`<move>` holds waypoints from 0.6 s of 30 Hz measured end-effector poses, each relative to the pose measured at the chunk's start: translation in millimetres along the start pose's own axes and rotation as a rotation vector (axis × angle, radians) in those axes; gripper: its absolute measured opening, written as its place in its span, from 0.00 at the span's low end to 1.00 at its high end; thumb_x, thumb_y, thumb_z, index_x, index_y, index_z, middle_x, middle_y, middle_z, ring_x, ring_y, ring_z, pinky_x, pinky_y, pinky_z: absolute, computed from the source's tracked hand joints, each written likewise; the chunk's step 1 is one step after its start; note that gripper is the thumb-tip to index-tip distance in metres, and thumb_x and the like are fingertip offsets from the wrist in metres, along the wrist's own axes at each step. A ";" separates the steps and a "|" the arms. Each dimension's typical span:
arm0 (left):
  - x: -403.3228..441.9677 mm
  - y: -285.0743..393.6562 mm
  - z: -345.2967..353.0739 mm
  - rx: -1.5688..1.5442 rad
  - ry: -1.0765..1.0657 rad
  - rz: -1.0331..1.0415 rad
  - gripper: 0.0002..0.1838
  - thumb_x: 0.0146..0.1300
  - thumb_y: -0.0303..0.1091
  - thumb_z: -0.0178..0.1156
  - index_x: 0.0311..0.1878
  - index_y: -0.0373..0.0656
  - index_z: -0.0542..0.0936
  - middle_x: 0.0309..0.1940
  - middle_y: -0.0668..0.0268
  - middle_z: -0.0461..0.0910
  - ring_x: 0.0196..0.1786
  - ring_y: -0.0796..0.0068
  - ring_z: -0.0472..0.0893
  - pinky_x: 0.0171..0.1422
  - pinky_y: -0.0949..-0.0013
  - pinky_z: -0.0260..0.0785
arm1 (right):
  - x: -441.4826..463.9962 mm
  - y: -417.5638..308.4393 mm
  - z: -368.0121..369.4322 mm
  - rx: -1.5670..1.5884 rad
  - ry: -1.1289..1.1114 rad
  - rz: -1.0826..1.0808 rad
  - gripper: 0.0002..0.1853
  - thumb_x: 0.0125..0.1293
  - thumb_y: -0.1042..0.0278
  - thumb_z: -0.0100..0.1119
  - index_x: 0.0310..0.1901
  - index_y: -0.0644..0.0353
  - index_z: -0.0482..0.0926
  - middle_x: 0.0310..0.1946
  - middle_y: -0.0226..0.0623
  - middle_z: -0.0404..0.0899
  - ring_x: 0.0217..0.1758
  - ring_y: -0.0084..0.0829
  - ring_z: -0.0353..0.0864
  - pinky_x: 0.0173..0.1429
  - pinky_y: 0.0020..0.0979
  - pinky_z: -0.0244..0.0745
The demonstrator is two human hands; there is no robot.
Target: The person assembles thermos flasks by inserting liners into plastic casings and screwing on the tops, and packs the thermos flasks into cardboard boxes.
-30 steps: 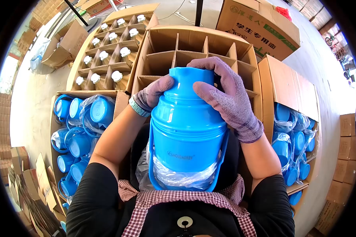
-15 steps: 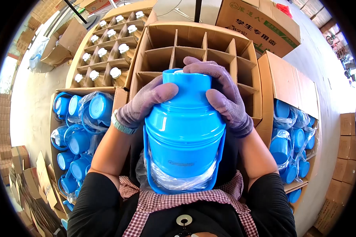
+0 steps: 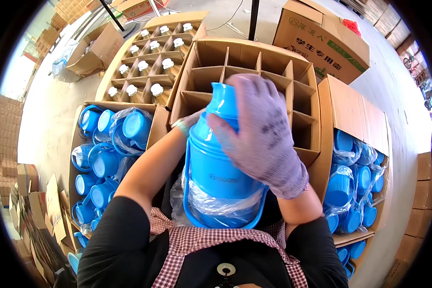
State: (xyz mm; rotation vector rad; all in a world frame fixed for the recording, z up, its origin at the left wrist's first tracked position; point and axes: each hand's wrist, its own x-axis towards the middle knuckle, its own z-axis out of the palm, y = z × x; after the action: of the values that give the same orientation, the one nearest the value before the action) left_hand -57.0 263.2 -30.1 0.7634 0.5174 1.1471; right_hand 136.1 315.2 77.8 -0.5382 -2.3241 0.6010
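Observation:
A blue plastic thermos jug [image 3: 225,165] stands upright against my lap, its lower part wrapped in clear film and its handle hanging down around the front. My gloved right hand [image 3: 264,129] is closed around the right side of the jug's collar, its thumb across the front; the glove is slightly blurred. At the collar's left a curved pouring lip [image 3: 222,96] shows above the shoulder. My left hand [image 3: 196,119] reaches behind the jug's shoulder on the left; its fingers are hidden there.
Ahead stands a carton with cardboard dividers [image 3: 254,43]. Left of it, a carton holds white-capped bottles [image 3: 155,46]. Cartons of blue jug parts flank me, left [image 3: 104,164] and right [image 3: 339,189]. A printed box [image 3: 317,41] sits at the back right.
My right hand has swung over the collar's front and right side. My left hand has slid behind the jug. The collar has turned, bringing its lip to the left.

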 end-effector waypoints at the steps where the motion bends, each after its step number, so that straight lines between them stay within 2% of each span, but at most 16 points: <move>1: 5.1 -1.8 3.5 -0.016 0.010 0.006 0.50 0.68 0.63 0.62 0.80 0.37 0.58 0.68 0.50 0.70 0.68 0.59 0.75 0.71 0.57 0.70 | 9.1 -11.6 -4.4 -0.173 -0.020 -0.057 0.25 0.64 0.54 0.68 0.55 0.65 0.78 0.50 0.51 0.81 0.56 0.51 0.81 0.65 0.43 0.74; 3: 10.8 0.6 11.4 -0.017 0.040 0.027 0.48 0.69 0.61 0.62 0.80 0.37 0.58 0.67 0.51 0.71 0.66 0.60 0.75 0.68 0.58 0.71 | 28.8 -6.7 -16.3 -0.344 -0.168 -0.097 0.22 0.63 0.52 0.69 0.49 0.63 0.82 0.44 0.47 0.83 0.49 0.45 0.84 0.60 0.43 0.77; 4: 9.8 0.2 14.8 -0.020 0.061 0.034 0.48 0.69 0.60 0.62 0.80 0.37 0.58 0.66 0.52 0.71 0.65 0.61 0.75 0.67 0.59 0.71 | 54.2 1.3 -36.8 -0.230 -0.420 0.008 0.23 0.63 0.49 0.70 0.48 0.60 0.84 0.41 0.44 0.84 0.45 0.41 0.86 0.60 0.43 0.79; 5: 8.8 0.0 16.9 -0.014 0.079 0.046 0.47 0.69 0.59 0.63 0.80 0.37 0.58 0.65 0.52 0.71 0.63 0.61 0.76 0.66 0.59 0.71 | 69.1 40.0 -39.6 -0.009 -0.381 -0.231 0.24 0.65 0.47 0.69 0.53 0.58 0.85 0.47 0.42 0.85 0.53 0.38 0.85 0.65 0.42 0.77; 7: -0.1 1.2 26.9 0.019 0.109 0.070 0.46 0.70 0.57 0.63 0.80 0.37 0.58 0.63 0.53 0.72 0.61 0.63 0.76 0.64 0.60 0.72 | 87.2 53.7 -38.6 0.437 -0.341 -0.540 0.28 0.66 0.45 0.69 0.59 0.59 0.84 0.55 0.41 0.85 0.60 0.37 0.83 0.66 0.39 0.76; 8: -4.5 3.0 32.5 0.038 0.116 0.080 0.46 0.70 0.56 0.63 0.80 0.37 0.58 0.62 0.54 0.72 0.60 0.63 0.76 0.63 0.61 0.72 | 85.8 36.7 -44.6 0.695 -0.674 -0.453 0.28 0.68 0.48 0.69 0.62 0.59 0.82 0.60 0.42 0.83 0.64 0.34 0.79 0.69 0.39 0.74; 9: -13.7 3.9 39.3 0.045 0.136 0.085 0.45 0.70 0.55 0.63 0.80 0.36 0.58 0.61 0.54 0.72 0.59 0.64 0.76 0.61 0.61 0.72 | 82.6 5.0 -57.0 0.794 -0.840 -0.443 0.25 0.68 0.53 0.68 0.60 0.60 0.83 0.58 0.40 0.84 0.62 0.33 0.80 0.69 0.38 0.73; 10: -23.3 4.7 45.0 0.044 0.158 0.096 0.45 0.70 0.54 0.63 0.80 0.36 0.59 0.60 0.55 0.73 0.58 0.65 0.76 0.60 0.62 0.73 | 78.7 -19.5 -56.1 0.778 -0.751 -0.599 0.22 0.66 0.55 0.68 0.56 0.61 0.84 0.53 0.40 0.86 0.57 0.32 0.83 0.66 0.35 0.75; 12: -42.9 8.9 61.8 0.066 0.199 0.124 0.44 0.71 0.52 0.63 0.80 0.36 0.59 0.58 0.56 0.73 0.56 0.66 0.77 0.58 0.63 0.73 | 57.6 -76.2 -70.0 0.698 -0.677 -0.619 0.17 0.61 0.56 0.69 0.47 0.57 0.86 0.42 0.42 0.87 0.47 0.41 0.86 0.56 0.38 0.80; 13: -54.7 9.3 69.7 0.080 0.223 0.140 0.43 0.71 0.51 0.63 0.80 0.36 0.59 0.58 0.57 0.73 0.55 0.67 0.77 0.57 0.63 0.73 | 47.2 -101.2 -80.5 0.565 -0.673 -0.612 0.17 0.61 0.53 0.69 0.44 0.56 0.85 0.41 0.43 0.86 0.46 0.45 0.86 0.53 0.41 0.80; 15: -79.0 12.9 88.5 0.120 0.280 0.186 0.42 0.71 0.49 0.63 0.79 0.36 0.59 0.56 0.58 0.74 0.53 0.68 0.77 0.54 0.64 0.74 | 27.2 -144.4 -100.8 0.394 -0.684 -0.563 0.16 0.63 0.59 0.70 0.50 0.55 0.84 0.45 0.37 0.83 0.47 0.42 0.85 0.53 0.38 0.80; 16: -92.9 16.0 98.9 0.155 0.330 0.211 0.42 0.71 0.49 0.63 0.79 0.36 0.59 0.55 0.58 0.74 0.52 0.69 0.77 0.53 0.64 0.74 | 16.8 -158.5 -109.2 0.288 -0.592 -0.599 0.17 0.62 0.58 0.70 0.49 0.55 0.84 0.45 0.39 0.83 0.46 0.41 0.86 0.52 0.37 0.81; 18: -121.0 16.2 120.8 0.239 0.452 0.250 0.41 0.72 0.47 0.63 0.79 0.36 0.59 0.53 0.59 0.74 0.49 0.70 0.78 0.51 0.65 0.75 | -4.3 -152.6 -121.0 0.241 -0.348 -0.453 0.14 0.63 0.58 0.68 0.47 0.56 0.83 0.46 0.41 0.84 0.48 0.39 0.87 0.53 0.35 0.82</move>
State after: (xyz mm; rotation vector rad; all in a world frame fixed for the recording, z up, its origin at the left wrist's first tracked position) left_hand -21.8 120.3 58.6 0.7890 0.9703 1.5209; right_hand 190.0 222.5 240.3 0.2215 -2.5267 0.7812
